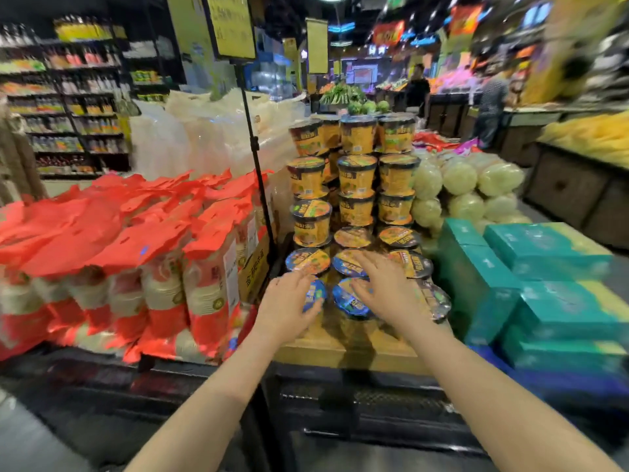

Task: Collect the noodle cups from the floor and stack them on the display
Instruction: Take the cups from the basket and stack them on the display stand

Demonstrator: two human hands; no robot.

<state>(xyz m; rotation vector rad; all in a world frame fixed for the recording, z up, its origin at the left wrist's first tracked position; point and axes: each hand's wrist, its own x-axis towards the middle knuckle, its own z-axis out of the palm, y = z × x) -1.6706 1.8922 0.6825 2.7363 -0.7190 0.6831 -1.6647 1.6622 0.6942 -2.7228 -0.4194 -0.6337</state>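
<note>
Two hands (335, 299), about nineteen visible noodle cups (357, 173) stacked in tiers, several teal boxes (544, 247).

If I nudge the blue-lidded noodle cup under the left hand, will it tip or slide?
The blue-lidded noodle cup probably slides easily: glossy film wrap. Likely light. It sits at the wooden display shelf's front row, so a forward nudge could drop it.

A shop: stacked noodle cups (357, 172) on display, red-topped packets (136, 253) left of them, bottle shelves (68, 107) behind those, produce (343, 93) beyond.
</note>
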